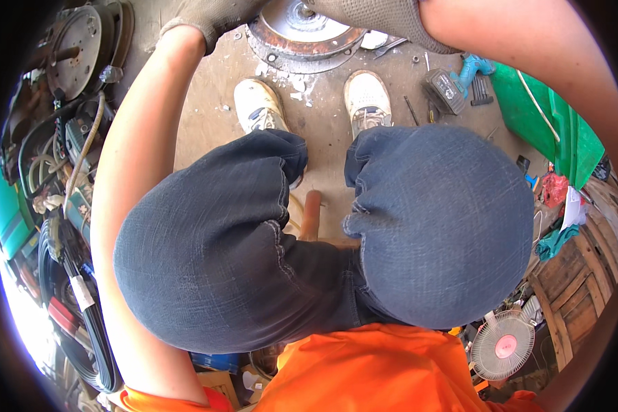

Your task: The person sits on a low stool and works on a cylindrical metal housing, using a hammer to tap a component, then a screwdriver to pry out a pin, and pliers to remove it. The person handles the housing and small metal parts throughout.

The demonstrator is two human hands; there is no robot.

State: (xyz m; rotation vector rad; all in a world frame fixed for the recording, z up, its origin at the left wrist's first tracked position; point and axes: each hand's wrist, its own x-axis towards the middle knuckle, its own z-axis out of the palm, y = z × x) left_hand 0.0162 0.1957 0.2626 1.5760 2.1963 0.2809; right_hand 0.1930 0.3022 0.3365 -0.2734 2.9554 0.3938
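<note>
On the floor beyond my shoes lies a round metal part [305, 48], with a shiny inner face, a rusty ring and a pale, holed outer rim. My left hand [216, 17], in a grey-brown knit work glove, is at the left side of this part. My right hand [384, 19], gloved alike, reaches over its right side toward the centre. The top edge cuts off the fingers of both hands, so their grip and anything in them are hidden. Pale chips [297, 86] are scattered in front of the part.
A teal cordless tool [470, 72] with a dark battery lies right of my shoes, beside a green plastic container [535, 110]. Large rusty discs [82, 51] and coiled black cables [93, 329] crowd the left. A fan [505, 345] and a wooden panel [577, 302] are at lower right.
</note>
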